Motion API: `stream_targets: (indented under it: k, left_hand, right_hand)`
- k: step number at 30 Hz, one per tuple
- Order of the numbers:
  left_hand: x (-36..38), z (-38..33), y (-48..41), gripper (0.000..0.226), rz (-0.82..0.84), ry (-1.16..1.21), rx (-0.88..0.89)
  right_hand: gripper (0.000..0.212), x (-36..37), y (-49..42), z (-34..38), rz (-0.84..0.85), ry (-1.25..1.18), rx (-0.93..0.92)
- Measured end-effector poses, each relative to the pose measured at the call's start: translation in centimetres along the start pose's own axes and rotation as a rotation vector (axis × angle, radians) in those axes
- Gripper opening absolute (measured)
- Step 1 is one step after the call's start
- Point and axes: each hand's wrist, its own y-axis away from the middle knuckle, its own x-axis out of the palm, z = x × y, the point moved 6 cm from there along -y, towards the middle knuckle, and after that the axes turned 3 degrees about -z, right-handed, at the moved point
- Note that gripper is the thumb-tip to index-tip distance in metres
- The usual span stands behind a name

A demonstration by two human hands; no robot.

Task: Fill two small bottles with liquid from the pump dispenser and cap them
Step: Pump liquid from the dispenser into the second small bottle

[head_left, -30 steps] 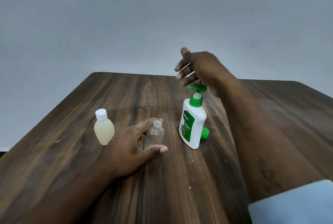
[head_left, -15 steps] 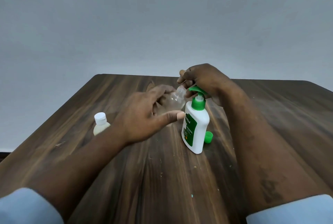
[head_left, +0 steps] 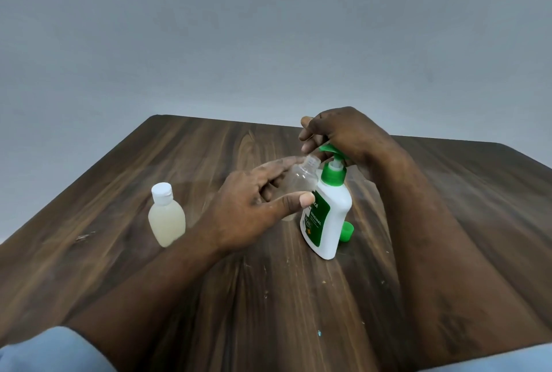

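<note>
A white pump dispenser (head_left: 328,222) with a green pump head and green label stands on the wooden table (head_left: 119,222). My right hand (head_left: 343,132) rests on top of the pump head, fingers bent over the spout. My left hand (head_left: 254,207) holds a clear uncapped small bottle (head_left: 303,177) tilted, its open neck just under the spout. A second small bottle (head_left: 165,216), filled with pale liquid and closed with a white cap, stands to the left. A loose green cap (head_left: 346,231) lies behind the dispenser's right side.
The table's far edge runs just behind the hands, with a plain grey wall beyond. Small crumbs dot the wood near the front. Light blue sleeves show at both bottom corners.
My left hand lifted the clear bottle off the table and brought it up to the spout. My right hand came down from above onto the pump head.
</note>
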Motion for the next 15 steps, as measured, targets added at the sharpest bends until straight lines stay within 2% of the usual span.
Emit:
stream_targets:
  k: [7, 15]
  left_hand:
    - [0.06, -0.02, -0.25, 0.068, -0.013, 0.078, -0.024]
    - [-0.35, -0.28, -0.02, 0.069, -0.009, 0.049, 0.003]
  right_hand:
    - [0.031, 0.1, 0.04, 0.39, -0.035, 0.056, -0.018]
    - [0.03, 0.21, 0.09, 0.36, -0.021, 0.045, -0.016]
